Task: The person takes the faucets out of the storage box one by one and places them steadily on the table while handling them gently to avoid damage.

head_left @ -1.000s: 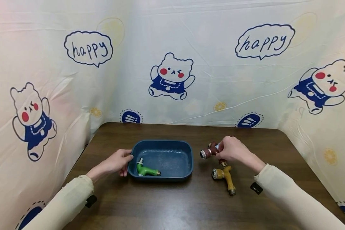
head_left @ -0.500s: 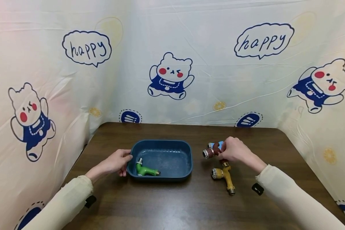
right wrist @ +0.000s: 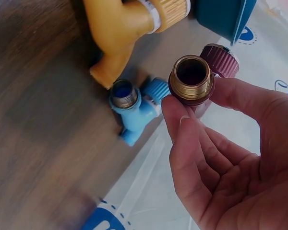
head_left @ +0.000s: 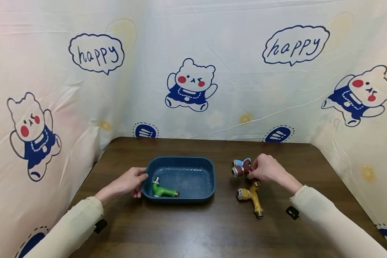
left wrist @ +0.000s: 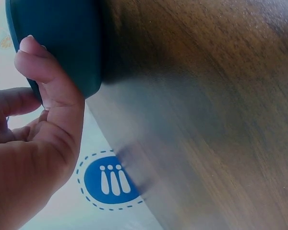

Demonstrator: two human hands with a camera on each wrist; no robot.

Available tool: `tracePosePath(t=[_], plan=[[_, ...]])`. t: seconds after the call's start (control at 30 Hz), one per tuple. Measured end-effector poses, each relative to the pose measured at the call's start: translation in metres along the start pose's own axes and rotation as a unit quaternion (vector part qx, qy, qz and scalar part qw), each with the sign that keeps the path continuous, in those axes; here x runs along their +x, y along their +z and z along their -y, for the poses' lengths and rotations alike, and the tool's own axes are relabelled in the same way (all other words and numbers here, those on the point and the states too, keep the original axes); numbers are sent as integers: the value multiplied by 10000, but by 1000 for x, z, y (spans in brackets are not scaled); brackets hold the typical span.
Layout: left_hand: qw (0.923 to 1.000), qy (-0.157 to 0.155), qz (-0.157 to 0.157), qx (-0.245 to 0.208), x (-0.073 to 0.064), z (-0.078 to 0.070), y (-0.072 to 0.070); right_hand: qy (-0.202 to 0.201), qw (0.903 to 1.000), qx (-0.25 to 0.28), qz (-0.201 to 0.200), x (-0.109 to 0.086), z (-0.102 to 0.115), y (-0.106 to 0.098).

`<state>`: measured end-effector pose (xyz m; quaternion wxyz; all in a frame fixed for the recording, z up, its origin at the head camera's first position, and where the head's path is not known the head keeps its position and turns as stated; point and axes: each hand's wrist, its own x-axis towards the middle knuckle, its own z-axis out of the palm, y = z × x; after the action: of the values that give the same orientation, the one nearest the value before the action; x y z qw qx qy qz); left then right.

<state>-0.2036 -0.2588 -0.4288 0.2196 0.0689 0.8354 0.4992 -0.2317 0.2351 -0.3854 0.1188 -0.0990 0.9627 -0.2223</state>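
Note:
My left hand (head_left: 129, 182) pinches the left rim of a dark blue rectangular basin (head_left: 193, 193), thumb and fingers either side of its wall in the left wrist view. Inside the basin's lower left lies a green faucet (head_left: 166, 192). To the right, my right hand (head_left: 268, 169) holds a dark red faucet (head_left: 239, 170) between thumb and fingers; its brass threaded end (right wrist: 192, 81) faces the right wrist camera. Behind it, a light blue faucet (right wrist: 139, 112) lies on the table, mostly covered in the head view. A yellow faucet (head_left: 254, 200) rests nearer to me.
The brown wooden table (head_left: 193, 229) carries all of these. A pale printed curtain (head_left: 238, 86) with cartoon bears surrounds its back and sides. Bare tabletop separates the basin from the faucets on the right.
My right hand has shifted slightly right with the dark red faucet, and more of the light blue faucet shows behind it. The left hand keeps its hold on the basin.

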Motion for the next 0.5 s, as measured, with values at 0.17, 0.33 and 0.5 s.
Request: tracePosePath(t=[0.17, 0.33, 0.5], plan=[[10000, -11, -12, -18, 0, -1, 0, 34, 10000, 17, 6, -1, -6, -2], [10000, 25, 20, -24, 0, 0, 0, 73, 10000, 54, 27, -2, -10, -2], [10000, 37, 32, 46, 0, 1, 0, 116, 9999, 90, 57, -2, -14, -2]])
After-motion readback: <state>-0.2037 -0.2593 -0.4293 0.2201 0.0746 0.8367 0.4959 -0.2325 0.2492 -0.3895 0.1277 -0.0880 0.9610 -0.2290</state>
